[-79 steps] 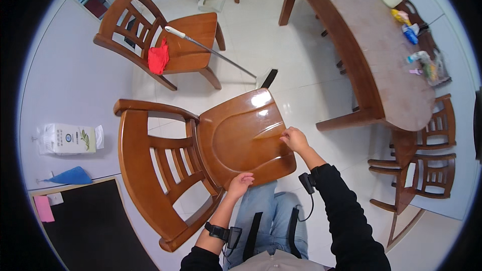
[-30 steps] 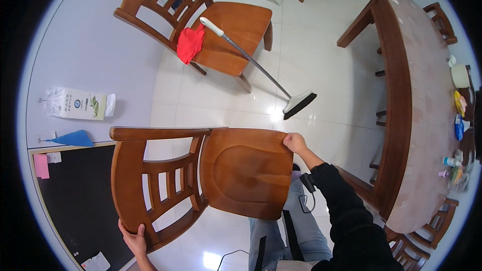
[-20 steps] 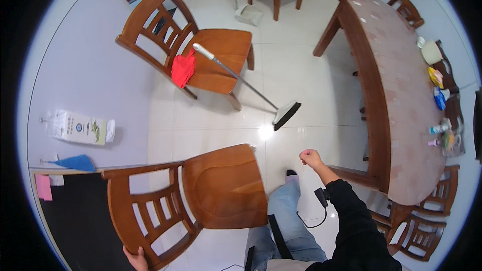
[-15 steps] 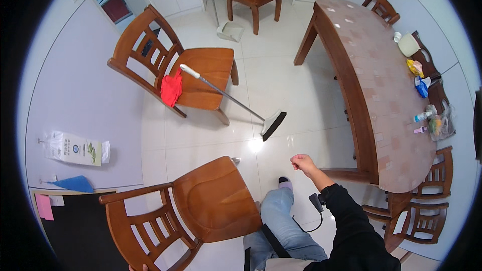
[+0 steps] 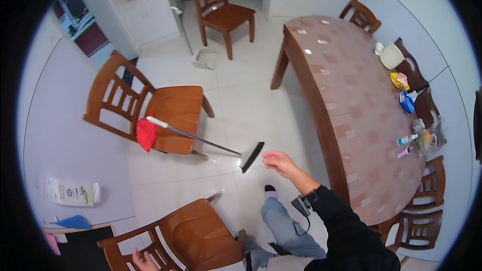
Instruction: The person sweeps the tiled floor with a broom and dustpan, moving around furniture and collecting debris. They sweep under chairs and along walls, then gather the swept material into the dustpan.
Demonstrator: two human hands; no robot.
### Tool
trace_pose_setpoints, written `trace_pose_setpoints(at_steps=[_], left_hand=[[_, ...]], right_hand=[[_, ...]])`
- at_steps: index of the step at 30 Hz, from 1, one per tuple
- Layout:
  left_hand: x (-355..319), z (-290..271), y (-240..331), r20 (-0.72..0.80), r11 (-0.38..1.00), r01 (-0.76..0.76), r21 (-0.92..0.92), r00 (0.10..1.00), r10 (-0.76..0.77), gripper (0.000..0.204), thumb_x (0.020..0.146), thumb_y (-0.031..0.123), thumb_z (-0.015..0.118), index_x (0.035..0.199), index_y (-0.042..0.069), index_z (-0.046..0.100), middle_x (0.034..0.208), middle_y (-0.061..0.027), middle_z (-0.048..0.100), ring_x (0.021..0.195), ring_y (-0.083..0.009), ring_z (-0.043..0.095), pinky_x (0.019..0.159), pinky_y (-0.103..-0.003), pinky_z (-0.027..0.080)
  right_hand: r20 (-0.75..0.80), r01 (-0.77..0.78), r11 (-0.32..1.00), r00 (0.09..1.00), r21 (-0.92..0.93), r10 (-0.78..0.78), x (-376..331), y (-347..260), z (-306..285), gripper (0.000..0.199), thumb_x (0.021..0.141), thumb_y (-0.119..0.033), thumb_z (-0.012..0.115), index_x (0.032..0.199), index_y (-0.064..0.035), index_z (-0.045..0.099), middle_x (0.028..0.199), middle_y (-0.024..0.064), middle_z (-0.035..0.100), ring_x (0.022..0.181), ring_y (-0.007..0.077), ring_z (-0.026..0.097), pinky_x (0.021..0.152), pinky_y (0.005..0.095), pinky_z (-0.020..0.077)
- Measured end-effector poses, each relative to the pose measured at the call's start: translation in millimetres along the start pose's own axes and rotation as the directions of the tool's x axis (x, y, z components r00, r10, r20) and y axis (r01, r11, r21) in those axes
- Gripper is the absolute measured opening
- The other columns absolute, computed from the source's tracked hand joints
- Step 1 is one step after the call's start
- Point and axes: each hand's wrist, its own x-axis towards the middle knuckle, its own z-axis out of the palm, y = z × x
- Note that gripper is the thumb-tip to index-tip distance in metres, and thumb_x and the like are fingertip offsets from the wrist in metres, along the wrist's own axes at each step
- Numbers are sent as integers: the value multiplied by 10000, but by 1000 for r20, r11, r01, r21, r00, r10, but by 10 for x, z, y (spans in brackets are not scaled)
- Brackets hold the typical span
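A wooden chair stands close on my left. My left hand is at its slatted backrest, fingers apart; whether it touches the slats is hard to tell. My right hand is held out in the air with loosely bent fingers and holds nothing. Just left of it in the picture is the bristle head of a broom. The broom slants across a second wooden chair, its white grip over the seat. A red cloth hangs by that grip at the seat's edge.
A long table stands on the right, with a pot, packets and bottles along its far side. Ahead are a long-handled dustpan and another chair. A white bag hangs on the left wall.
My view has shifted forward and right. My left hand has come further into view over the chair's backrest. My right hand's fingers have loosened from a closer curl and now appear beside the broom head.
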Motion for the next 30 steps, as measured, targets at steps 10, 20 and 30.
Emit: trace_pose_setpoints(at_steps=[10, 20, 30], left_hand=[[-242, 2510, 2484, 735, 890, 397, -224, 668, -113, 338, 729, 95, 543, 1045, 2, 468, 972, -93, 520, 866, -143, 490, 745, -241, 391], [308, 3692, 3120, 867, 953, 260, -156, 498, 7, 262, 724, 108, 539, 972, 25, 515, 832, -39, 558, 730, -111, 515, 630, -216, 402], [440, 4375, 3139, 930, 949, 317, 6, 347, -122, 216, 759, 168, 491, 954, 76, 503, 876, -33, 565, 744, -141, 534, 629, -268, 412]], right_hand=[[-22, 23, 978, 1000, 210, -18, 269, -899, -750, 195, 761, -47, 490, 938, 26, 531, 763, 37, 533, 686, 100, 502, 649, 215, 431], [-352, 394, 899, 883, 192, -312, -120, -2169, -1560, 189, 754, -45, 466, 904, 58, 515, 716, 66, 525, 653, 124, 503, 616, 229, 434], [-859, 338, 914, 373, -226, -350, -165, -3248, -3705, 123, 708, -84, 543, 766, 24, 550, 579, 25, 524, 464, 95, 489, 416, 202, 397]])
